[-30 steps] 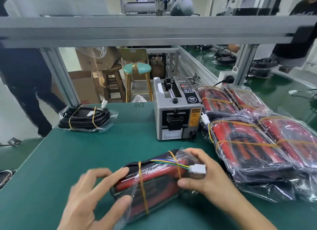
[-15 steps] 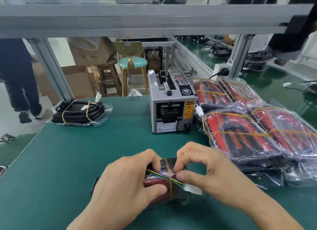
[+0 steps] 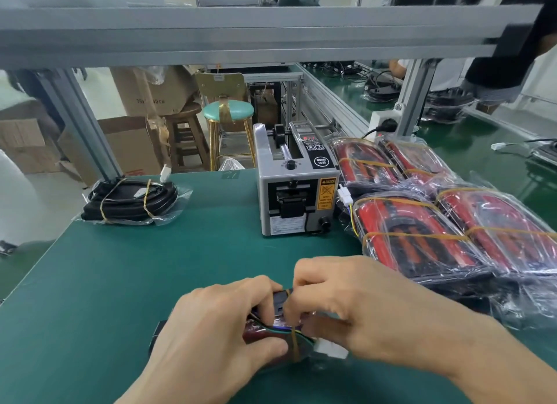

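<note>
A bagged red-and-black cable bundle (image 3: 265, 335) lies on the green table (image 3: 126, 277) near the front edge, mostly covered by both hands. My left hand (image 3: 211, 340) grips the bundle from the left, thumb under, fingers over the top. My right hand (image 3: 358, 313) pinches the yellow rubber band (image 3: 294, 339) that wraps the bundle's right end. Thin coloured wires run from the bundle to a white connector (image 3: 330, 351) under my right hand.
A grey tape dispenser (image 3: 297, 189) stands mid-table. Several bagged red bundles (image 3: 428, 222) are stacked at the right. A bagged black cable coil (image 3: 132, 200) lies at the back left. An aluminium frame beam (image 3: 241, 35) crosses overhead. Stools and cardboard boxes stand behind the table.
Both hands closed over the bundle, which was exposed a second ago. My right hand moved from the white connector onto the rubber band. The view dipped slightly downward.
</note>
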`<state>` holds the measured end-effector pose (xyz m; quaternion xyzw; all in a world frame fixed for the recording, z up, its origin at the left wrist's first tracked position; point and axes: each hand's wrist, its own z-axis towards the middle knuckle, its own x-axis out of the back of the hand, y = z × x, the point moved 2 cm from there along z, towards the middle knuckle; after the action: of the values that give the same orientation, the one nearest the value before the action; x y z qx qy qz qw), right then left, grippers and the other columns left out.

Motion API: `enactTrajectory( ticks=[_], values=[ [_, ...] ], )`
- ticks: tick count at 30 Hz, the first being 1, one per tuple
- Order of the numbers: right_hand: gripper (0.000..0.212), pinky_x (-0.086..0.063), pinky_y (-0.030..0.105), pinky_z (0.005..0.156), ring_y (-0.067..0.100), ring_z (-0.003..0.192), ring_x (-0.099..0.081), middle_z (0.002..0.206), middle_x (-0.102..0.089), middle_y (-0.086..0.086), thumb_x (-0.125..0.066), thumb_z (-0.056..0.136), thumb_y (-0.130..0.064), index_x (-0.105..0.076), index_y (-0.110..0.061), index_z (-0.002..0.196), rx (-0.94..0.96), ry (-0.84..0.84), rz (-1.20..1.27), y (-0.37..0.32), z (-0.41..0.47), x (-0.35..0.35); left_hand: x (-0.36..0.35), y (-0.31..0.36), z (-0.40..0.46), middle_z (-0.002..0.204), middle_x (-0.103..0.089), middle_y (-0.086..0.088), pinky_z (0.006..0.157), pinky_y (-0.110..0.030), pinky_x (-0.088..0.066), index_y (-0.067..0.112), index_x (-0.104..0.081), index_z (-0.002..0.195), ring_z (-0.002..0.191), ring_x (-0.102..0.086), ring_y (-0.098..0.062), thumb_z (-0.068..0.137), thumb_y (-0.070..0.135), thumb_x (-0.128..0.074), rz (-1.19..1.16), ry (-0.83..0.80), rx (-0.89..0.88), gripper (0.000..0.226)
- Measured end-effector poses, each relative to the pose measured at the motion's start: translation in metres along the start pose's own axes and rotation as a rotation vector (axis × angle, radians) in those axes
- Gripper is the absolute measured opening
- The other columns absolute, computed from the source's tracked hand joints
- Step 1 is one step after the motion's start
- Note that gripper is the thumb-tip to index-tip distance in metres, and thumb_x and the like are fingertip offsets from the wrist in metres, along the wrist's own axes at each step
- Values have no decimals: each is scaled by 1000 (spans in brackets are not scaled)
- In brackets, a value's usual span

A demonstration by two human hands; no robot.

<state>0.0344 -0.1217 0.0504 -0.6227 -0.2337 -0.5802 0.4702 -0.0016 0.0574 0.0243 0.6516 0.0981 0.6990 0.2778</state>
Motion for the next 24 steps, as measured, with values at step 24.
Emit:
enactTrajectory(
  ticks=[24],
  values=[
    [14, -32, 23, 53, 14, 70, -50, 82, -58, -5, -57, 89, -14, -63, -17, 77, 432, -277, -596, 6, 34, 29, 6, -14, 4, 84, -61, 39, 70, -25, -49, 53, -45, 79, 70, -57, 0, 45, 69, -54, -87, -20, -36, 38]
  ],
)
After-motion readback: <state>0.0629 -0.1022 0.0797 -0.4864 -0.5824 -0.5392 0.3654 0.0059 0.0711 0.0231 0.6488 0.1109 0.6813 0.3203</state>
